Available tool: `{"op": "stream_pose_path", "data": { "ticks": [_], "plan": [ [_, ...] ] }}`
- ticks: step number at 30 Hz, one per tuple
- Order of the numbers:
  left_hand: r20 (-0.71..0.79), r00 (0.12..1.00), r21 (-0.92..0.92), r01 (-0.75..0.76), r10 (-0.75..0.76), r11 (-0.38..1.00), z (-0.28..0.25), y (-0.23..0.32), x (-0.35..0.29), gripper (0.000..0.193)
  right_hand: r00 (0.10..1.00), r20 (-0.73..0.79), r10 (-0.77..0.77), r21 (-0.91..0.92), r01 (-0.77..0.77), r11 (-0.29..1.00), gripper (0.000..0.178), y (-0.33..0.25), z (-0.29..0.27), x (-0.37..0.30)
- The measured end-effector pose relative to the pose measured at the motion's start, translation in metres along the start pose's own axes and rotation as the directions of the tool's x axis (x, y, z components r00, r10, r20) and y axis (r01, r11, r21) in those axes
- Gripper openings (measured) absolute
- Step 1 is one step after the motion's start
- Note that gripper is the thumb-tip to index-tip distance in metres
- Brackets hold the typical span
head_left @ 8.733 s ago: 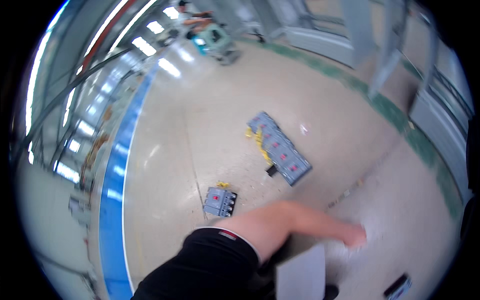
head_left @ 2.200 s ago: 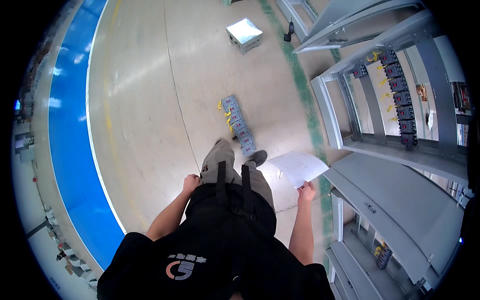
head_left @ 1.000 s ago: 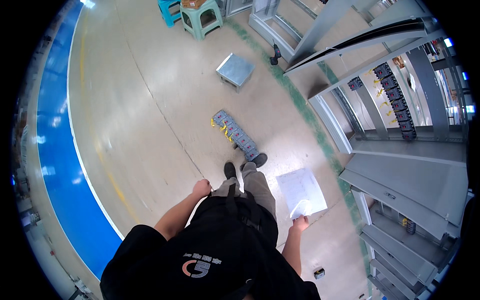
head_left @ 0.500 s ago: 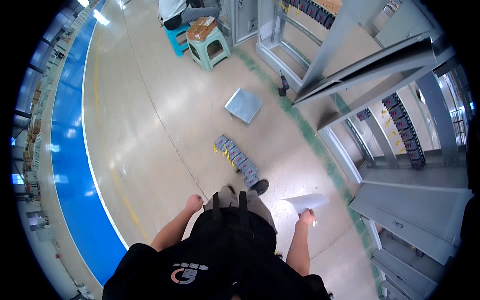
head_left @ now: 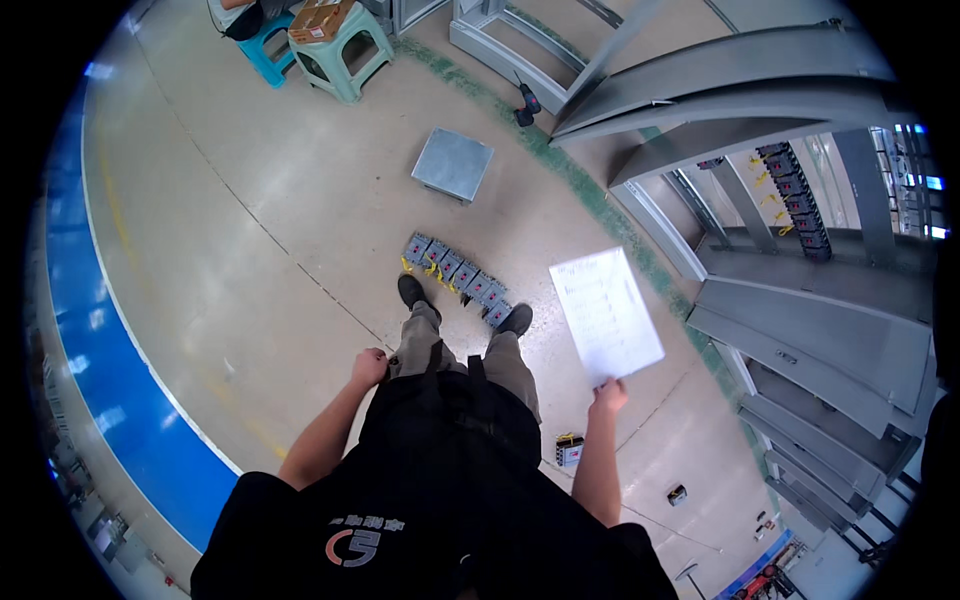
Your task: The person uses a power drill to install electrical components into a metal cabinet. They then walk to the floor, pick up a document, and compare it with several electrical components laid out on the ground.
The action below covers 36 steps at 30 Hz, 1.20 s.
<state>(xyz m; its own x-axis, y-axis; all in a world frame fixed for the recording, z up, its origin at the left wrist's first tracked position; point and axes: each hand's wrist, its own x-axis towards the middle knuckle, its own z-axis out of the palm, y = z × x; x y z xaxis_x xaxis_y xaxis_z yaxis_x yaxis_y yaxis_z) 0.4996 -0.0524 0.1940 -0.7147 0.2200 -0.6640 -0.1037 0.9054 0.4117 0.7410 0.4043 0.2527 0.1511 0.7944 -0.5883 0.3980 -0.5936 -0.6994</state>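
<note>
My right hand is closed on the near corner of a white sheet of paper. The sheet lies face up to my view, with faint handwriting on it, and reaches forward from my fingers. Beside my left thigh hangs my left hand, its fingers curled; whatever they hold, if anything, is hidden. On the floor at my feet runs a slanting row of grey circuit breakers with yellow tags or wires. Another breaker sits on the floor near my right forearm.
A grey metal box stands ahead on the floor. Beyond are a pale green stool with a carton and a seated person. A cordless drill lies by the open grey cabinets on the right. A blue floor lane runs left.
The paper has swung up from a tilted, edge-on position to lie open before me, still in my right hand. My view has shifted, and both shoes now show by the breaker row.
</note>
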Motion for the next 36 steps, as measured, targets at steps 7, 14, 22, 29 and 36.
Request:
{"op": "stream_pose_path", "data": {
  "ticks": [7, 14, 22, 29, 36],
  "plan": [
    [0.043, 0.998, -0.056, 0.046, -0.043, 0.997, -0.073, -0.073, 0.054, 0.022, 0.976, -0.163, 0.147, 0.067, -0.138, 0.988, 0.036, 0.052, 0.014, -0.079],
    [0.115, 0.99, -0.069, 0.085, -0.077, 0.994, -0.085, -0.084, 0.071, 0.023, 0.997, -0.063, 0.035, 0.003, -0.035, 0.999, 0.037, 0.007, 0.072, -0.106],
    [0.15, 0.985, -0.16, 0.105, -0.081, 0.981, -0.081, -0.053, 0.074, 0.026, 1.0, 0.031, 0.005, -0.026, -0.004, 1.0, 0.031, -0.022, 0.124, -0.117],
    [0.156, 0.983, -0.036, 0.103, -0.096, 0.994, -0.082, -0.054, 0.088, 0.026, 0.996, 0.092, 0.018, -0.105, -0.008, 0.994, 0.036, -0.042, 0.148, -0.136],
    [0.17, 0.982, 0.0, 0.081, -0.08, 0.997, -0.091, -0.047, 0.093, 0.026, 0.988, 0.132, 0.082, -0.13, -0.065, 0.989, 0.035, -0.042, 0.177, -0.102]
  ]
}}
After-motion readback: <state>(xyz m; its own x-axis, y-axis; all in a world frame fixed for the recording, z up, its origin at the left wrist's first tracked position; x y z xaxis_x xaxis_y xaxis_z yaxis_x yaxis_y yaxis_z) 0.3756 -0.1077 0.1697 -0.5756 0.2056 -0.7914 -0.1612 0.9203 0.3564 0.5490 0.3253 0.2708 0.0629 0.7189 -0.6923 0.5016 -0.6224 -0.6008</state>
